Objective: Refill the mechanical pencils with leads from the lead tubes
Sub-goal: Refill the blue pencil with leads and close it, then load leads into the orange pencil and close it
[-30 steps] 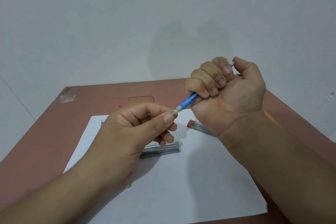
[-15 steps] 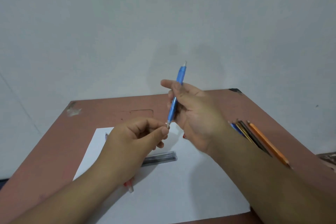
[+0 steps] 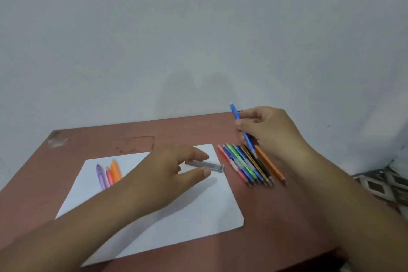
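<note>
My right hand (image 3: 268, 130) pinches a blue mechanical pencil (image 3: 241, 128), which is tilted with its tip down over a row of several coloured pencils (image 3: 249, 165) lying on the brown table (image 3: 88, 141). My left hand (image 3: 170, 172) hovers over the white paper (image 3: 194, 214) with relaxed fingers and holds nothing. Its fingertips are right beside a clear grey lead tube (image 3: 207, 165) lying at the paper's right edge. Three more pencils, purple, pink and orange (image 3: 109, 175), lie on the paper's left part, partly hidden by my left forearm.
A grey wall stands directly behind the table. A patterned fabric (image 3: 384, 183) shows past the table's right edge. The table's near right corner is at the bottom right.
My left hand let go of the blue pencil's tip and dropped toward the lead tube. My right hand carried the pencil right, over the pencil row. The camera turned right.
</note>
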A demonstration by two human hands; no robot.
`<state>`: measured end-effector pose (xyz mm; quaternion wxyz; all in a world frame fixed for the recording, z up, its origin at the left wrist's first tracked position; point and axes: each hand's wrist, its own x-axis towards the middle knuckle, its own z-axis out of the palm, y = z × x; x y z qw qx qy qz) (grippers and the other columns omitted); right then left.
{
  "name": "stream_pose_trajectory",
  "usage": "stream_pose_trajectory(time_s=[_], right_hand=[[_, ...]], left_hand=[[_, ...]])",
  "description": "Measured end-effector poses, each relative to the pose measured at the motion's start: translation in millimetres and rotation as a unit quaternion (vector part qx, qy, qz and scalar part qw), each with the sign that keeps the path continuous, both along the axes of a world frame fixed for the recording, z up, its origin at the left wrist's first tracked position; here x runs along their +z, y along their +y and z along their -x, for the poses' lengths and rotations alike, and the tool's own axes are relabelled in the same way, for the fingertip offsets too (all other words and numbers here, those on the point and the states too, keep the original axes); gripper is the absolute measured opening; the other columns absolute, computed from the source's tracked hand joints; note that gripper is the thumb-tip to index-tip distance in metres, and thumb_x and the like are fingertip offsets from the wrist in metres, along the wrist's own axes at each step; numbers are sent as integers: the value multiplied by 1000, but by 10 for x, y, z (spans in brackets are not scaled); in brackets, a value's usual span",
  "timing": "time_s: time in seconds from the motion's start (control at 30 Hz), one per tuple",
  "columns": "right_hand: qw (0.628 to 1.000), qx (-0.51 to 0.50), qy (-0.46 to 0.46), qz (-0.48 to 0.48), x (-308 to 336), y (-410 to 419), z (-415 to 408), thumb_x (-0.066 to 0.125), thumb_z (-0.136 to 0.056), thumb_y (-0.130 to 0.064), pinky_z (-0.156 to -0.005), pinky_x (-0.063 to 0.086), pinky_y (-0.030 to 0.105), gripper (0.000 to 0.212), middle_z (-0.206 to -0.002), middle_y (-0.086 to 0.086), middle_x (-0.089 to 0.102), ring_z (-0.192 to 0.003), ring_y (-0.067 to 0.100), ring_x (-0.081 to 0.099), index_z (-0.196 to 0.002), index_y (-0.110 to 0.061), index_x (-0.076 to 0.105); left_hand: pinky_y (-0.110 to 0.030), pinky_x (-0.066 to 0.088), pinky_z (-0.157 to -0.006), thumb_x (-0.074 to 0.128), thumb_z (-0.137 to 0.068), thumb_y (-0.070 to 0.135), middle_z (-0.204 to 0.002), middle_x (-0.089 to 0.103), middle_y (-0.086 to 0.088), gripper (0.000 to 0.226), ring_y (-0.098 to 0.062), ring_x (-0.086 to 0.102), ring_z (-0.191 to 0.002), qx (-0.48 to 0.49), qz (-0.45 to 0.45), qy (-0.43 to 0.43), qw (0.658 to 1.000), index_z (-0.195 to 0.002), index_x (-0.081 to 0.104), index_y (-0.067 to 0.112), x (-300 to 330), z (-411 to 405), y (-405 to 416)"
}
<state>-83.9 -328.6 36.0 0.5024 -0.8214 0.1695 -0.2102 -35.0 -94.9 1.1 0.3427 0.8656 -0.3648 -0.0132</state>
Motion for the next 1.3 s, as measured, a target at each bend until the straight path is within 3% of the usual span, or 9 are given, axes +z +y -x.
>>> stream_pose_trajectory(time_s=[0.13,0.23,0.33,0.57,0.73,0.93,1.03,1.13,1.3], right_hand=[[977,-98,66,175,-208,-387,156,66,-94,-24,-66,56,26,14,-75,-9,72,-67,8,67,-92,-24,80],[955,-126,97,249,-363,-537,230,65,-95,-24,-74,51,24,17,-93,-5,75,-80,8,66,-102,-19,80],[940,-130,118,293,-504,-586,303,62,-96,-23,-75,53,24,18,-96,-2,74,-81,10,65,-103,-18,78],[934,-120,131,311,-648,-528,272,63,-95,-29,-66,57,27,13,-82,-10,68,-73,7,63,-93,-25,75],[954,-77,110,267,-678,-510,237,63,-96,-26,-54,40,10,13,-76,-18,63,-71,-1,61,-91,-27,75],[959,-63,98,258,-684,-523,255,64,-97,-30,-58,43,12,12,-84,-15,69,-74,0,63,-93,-28,74],[956,-64,80,275,-631,-525,278,63,-98,-29,-60,46,14,13,-85,-13,69,-74,0,63,-94,-26,75],[945,-53,62,317,-546,-424,262,61,-98,-32,-61,49,19,15,-83,-14,67,-73,2,62,-95,-25,75],[926,61,22,372,-445,-56,140,60,-96,-29,-71,52,28,16,-84,-14,67,-82,9,60,-87,-25,72]], left_hand=[[-18,42,-91,56,-88,63,-115,50,33,42,3,51,-108,-32,-90,-48,994,-127,60,47,44,14,-309],[-22,48,-92,58,-89,62,-120,58,27,43,2,52,-104,-59,-106,-57,991,-128,59,45,6,10,-529],[-31,53,-91,56,-90,63,-117,63,19,45,-2,53,-105,-56,-133,-83,986,-129,61,40,-70,-39,-695],[-36,52,-94,53,-94,60,-125,64,12,45,-8,52,-112,-58,-175,-139,973,-128,64,32,-176,-76,-888],[-35,53,-87,55,-91,62,-112,65,14,42,-7,53,-102,-61,-170,-132,975,-122,65,34,-206,-122,-863],[-30,53,-89,62,-89,60,-114,62,21,44,-1,55,-102,-81,-115,-58,988,-129,61,41,-180,-177,-676],[-17,44,-90,62,-90,56,-121,56,28,45,2,51,-108,-60,-100,-60,991,-133,58,43,-167,-225,-474],[-19,38,-94,62,-90,57,-127,56,25,45,1,50,-114,-13,-106,-76,991,-132,59,43,-159,-325,-196],[-15,42,-89,56,-94,54,-125,53,32,31,2,55,-108,39,-128,-70,988,-125,58,46,-36,-437,373]])
